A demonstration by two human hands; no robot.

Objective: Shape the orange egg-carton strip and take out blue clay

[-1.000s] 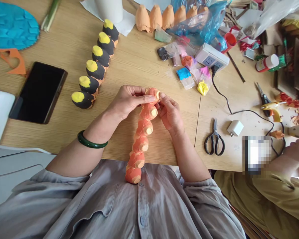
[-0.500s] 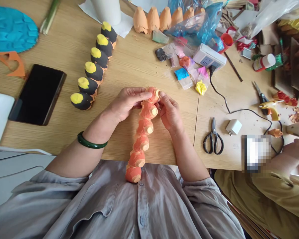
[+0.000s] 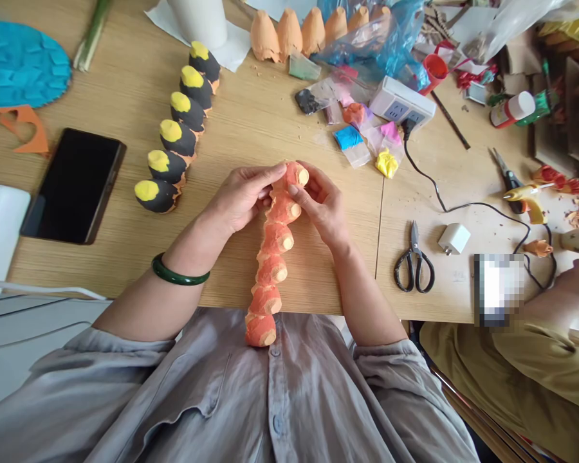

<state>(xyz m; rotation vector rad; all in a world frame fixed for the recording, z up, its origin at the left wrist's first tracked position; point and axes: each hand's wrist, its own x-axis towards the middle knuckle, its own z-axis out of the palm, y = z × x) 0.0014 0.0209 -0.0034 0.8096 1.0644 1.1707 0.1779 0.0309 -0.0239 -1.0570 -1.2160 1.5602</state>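
Head view shows the cup strip [image 3: 274,239], a row of six orange-red cups, lying lengthwise between your forearms, its long axis running from your fingers back toward your shirt [image 3: 241,386]. Its far end sits over the worktop [image 3: 231,148]; its near end reaches past the near edge, in front of your shirt buttons, and whether it touches the cloth you cannot tell. The pale cup tips point to your right.

Both hands are equally close: your left hand [image 3: 244,196] grips the far cup from its left side, thumb on top, while your right hand [image 3: 324,206] closes on the right side, thumb pressed between the first two cups. Whether the strip clears the wood beneath is hidden.

Bare worktop lies around your hands. Well to the left stands a slanting row of black-and-yellow cups [image 3: 186,143]; scissors [image 3: 415,241] lie to the right, near the near edge. Small packets [image 3: 348,137] scatter farther off, toward the far side, and another person's hand [image 3: 567,283] shows at far right.
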